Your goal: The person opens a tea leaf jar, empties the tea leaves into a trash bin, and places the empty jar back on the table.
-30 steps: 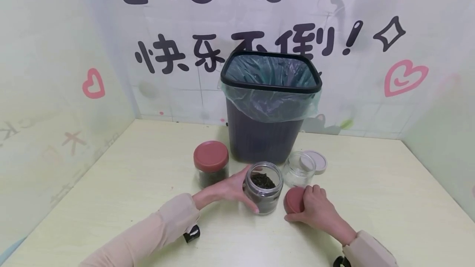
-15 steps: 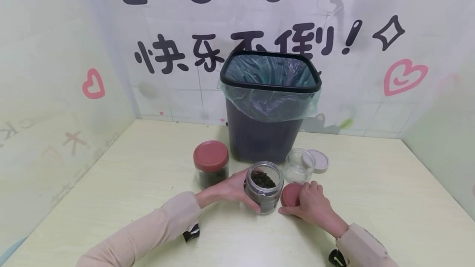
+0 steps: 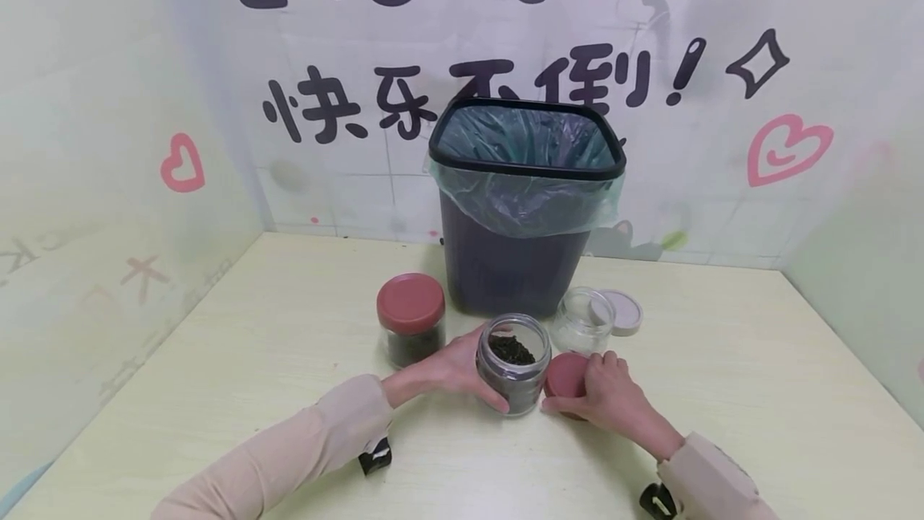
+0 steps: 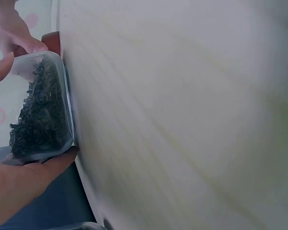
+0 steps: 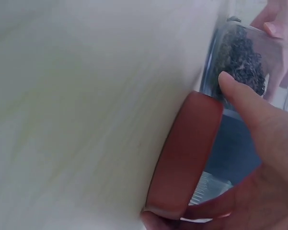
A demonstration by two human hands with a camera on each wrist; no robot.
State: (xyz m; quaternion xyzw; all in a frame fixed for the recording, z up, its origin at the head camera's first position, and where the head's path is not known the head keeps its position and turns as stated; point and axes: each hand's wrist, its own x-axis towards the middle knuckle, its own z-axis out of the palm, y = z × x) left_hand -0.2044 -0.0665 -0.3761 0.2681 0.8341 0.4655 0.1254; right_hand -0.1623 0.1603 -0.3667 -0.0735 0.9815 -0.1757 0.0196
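My left hand [image 3: 462, 367] curls round the side of an uncapped glass jar [image 3: 514, 392], thumb in front. Dark dried leaves [image 4: 40, 112], like tea, lie inside it. Just right of this jar, my right hand [image 3: 617, 396] holds a red lid [image 3: 566, 377] flat on the table, fingers at its far edge and thumb at its near side. In the right wrist view the red lid [image 5: 184, 155] rests on the tabletop close against the leaf jar. Behind it stands a clear empty jar [image 3: 583, 327], with a pale lid [image 3: 625, 313] beside it.
A dark bin [image 3: 512, 263] with a green-tinted liner stands at the back middle. Left of it is a capped jar [image 3: 411, 319] with a red lid and dark contents. Printed walls enclose the pale table [image 3: 274, 359] at the back and sides.
My right hand has slid the red lid left and slightly away, up beside the leaf jar. The empty jar and pale lid have shifted a little farther back. My left hand has barely moved.
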